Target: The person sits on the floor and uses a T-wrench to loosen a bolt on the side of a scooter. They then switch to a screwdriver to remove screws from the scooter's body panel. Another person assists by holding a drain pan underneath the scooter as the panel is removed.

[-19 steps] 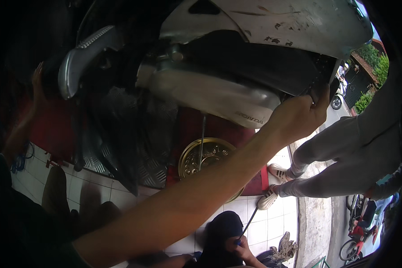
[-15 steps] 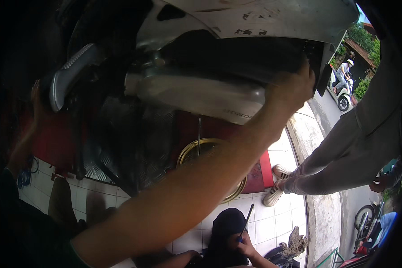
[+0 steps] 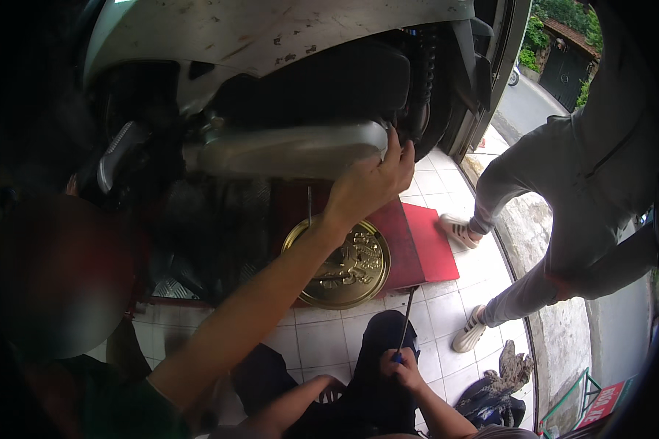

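My right hand [image 3: 403, 369] is closed around the blue handle of a screwdriver [image 3: 408, 322]. Its long dark shaft points up past my knee, toward the red platform's edge. My left hand [image 3: 329, 389] lies loosely by my other leg, partly in shadow, with nothing visible in it. In front of me stands a silver scooter [image 3: 344, 29] with a long pale engine-side cover [image 3: 293, 148]. A co-worker's hand [image 3: 377, 179], reaching in from the left, has its fingers at the cover's right end. Below it sits a round embossed gold tray [image 3: 370, 274].
The scooter stands over a red platform [image 3: 436, 241]. A co-worker's head [image 3: 58, 278] fills the left side, blurred. At the right stands a person in grey trousers [image 3: 505, 190] and striped shoes. A black bag with a dirty rag [image 3: 509, 373] lies by the doorway's concrete edge.
My view has shifted. The co-worker's hand has moved from the scooter's rear to the cover's end, and their head has come into view. The standing person's feet are farther apart.
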Demonstrator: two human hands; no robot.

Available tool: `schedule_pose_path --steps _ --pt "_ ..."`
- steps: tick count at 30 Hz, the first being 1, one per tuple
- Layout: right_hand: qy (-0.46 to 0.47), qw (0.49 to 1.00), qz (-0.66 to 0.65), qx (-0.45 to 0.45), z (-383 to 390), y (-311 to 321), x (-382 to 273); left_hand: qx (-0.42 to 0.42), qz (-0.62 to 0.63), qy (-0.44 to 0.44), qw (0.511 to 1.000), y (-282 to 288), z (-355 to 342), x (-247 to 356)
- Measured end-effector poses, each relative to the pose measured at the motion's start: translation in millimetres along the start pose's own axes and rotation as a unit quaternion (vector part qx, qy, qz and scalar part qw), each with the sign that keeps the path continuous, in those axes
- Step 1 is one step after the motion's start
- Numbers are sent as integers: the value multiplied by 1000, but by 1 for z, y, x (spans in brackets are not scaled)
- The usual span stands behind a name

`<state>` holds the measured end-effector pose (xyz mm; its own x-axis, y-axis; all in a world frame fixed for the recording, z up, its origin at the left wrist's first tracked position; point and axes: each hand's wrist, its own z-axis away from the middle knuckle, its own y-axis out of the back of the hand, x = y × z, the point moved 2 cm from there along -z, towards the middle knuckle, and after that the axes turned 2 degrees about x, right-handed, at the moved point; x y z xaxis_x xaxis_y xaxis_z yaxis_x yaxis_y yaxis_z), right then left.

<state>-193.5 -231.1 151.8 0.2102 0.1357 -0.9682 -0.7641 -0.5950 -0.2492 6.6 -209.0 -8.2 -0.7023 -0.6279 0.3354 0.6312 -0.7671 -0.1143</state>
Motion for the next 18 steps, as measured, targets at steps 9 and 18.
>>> schedule_pose_path --steps 9,18 --pt "28 983 150 104 36 -7 -61 401 -11 -332 854 7 117 -3" --pt "76 987 77 120 76 1 -75 590 85 -729 336 -194 553 61"
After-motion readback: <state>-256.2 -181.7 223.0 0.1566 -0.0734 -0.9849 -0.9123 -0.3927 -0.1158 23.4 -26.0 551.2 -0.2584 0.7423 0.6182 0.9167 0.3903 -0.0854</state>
